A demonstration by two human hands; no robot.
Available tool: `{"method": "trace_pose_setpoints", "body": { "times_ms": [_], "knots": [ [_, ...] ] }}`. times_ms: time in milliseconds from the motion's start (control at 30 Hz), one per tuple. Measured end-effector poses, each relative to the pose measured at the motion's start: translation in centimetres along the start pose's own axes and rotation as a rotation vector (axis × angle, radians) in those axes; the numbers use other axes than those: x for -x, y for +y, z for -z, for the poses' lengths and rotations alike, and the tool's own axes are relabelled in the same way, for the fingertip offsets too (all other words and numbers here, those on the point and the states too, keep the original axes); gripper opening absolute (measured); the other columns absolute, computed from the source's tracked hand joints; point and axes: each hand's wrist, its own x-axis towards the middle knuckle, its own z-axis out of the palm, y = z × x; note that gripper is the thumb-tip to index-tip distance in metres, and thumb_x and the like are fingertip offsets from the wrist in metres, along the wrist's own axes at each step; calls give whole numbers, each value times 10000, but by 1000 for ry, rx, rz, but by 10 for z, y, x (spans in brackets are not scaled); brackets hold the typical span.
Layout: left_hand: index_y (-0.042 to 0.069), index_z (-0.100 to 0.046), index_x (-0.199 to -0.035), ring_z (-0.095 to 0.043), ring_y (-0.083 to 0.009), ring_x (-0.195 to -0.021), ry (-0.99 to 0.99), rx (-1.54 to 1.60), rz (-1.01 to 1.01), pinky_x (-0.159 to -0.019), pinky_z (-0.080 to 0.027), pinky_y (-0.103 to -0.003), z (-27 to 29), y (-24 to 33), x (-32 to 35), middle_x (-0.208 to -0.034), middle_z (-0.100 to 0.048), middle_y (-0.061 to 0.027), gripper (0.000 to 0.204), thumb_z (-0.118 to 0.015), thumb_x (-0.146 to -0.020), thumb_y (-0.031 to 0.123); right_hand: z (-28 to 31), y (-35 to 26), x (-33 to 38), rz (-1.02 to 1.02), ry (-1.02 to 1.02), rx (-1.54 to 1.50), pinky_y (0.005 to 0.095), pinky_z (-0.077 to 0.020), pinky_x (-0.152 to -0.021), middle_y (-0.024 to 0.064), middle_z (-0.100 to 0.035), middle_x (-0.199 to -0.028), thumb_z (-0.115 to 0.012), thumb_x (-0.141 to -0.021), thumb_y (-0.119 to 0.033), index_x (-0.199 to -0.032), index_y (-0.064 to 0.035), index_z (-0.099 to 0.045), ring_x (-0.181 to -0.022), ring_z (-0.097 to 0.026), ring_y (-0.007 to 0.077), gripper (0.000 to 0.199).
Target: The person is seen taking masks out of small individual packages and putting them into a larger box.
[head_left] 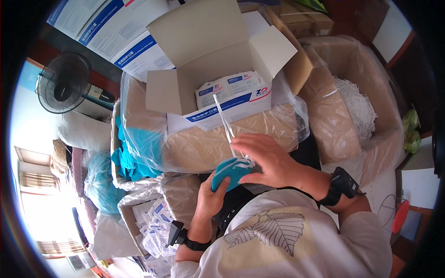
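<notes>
My left hand (211,196) is closed round the lower left side of a folded teal face mask (228,176), its thumb lying on the front. White elastic straps gather at the mask's upper edge, and one white strap (222,116) stands up past my right fingertips. My right hand (263,160) reaches in from the right with fingers stretched out and thumb apart, the thumb close to the mask's right edge. Whether its fingertips touch the strap I cannot tell. Beyond both hands, an opened white-and-blue carton (221,116) holds several flat white packets (229,89).
A plastic-lined box (333,127) of white straps (356,109) stands right. Teal masks (134,155) fill a lined container at left; below it, a box holds small packets (155,227). Stacked cartons (118,39) and a black fan (64,83) stand at far left.
</notes>
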Motion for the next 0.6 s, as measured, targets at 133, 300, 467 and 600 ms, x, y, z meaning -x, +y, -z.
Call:
{"method": "trace_pose_setpoints", "body": {
  "times_ms": [133, 300, 467, 600],
  "knots": [
    [3, -549, -1097, -515, -92, -868, -27, 75, 9, -777, -425, -246, 4, 12, 2, -955, -599, -43, 295, -554, -875, 197, -13, 19, -5, -79, -514, -35, 414, -336, -927, 130, -539, -1056, -593, -806, -248, -1039, -38, -487, -997, -509, 295, 332],
    [4, -570, -1061, -526, -88, -808, -47, 257, 95, -722, -440, -238, 10, 13, 2, -891, -598, -20, 290, -576, -862, 214, -18, 22, 2, -114, -533, -246, 399, -373, -859, 157, -555, -1008, -526, -852, -246, -999, -26, -494, -960, -509, 320, 266],
    [-13, -567, -1035, -525, -86, -812, 7, 267, 162, -712, -437, -232, 11, 2, 0, -914, -589, -33, 323, -577, -859, 257, -40, 23, 18, 40, -94, -276, 391, -393, -790, 172, -542, -956, -505, -864, -214, -1011, -5, -504, -890, -514, 313, 256],
    [-26, -541, -1049, -522, -86, -800, 139, 391, 59, -707, -436, -230, -11, 8, 0, -885, -581, -31, 341, -582, -857, 253, -47, 11, 30, -258, 43, -390, 384, -395, -804, 172, -528, -910, -485, -878, -192, -1012, 6, -500, -871, -511, 305, 239]
  ]
}}
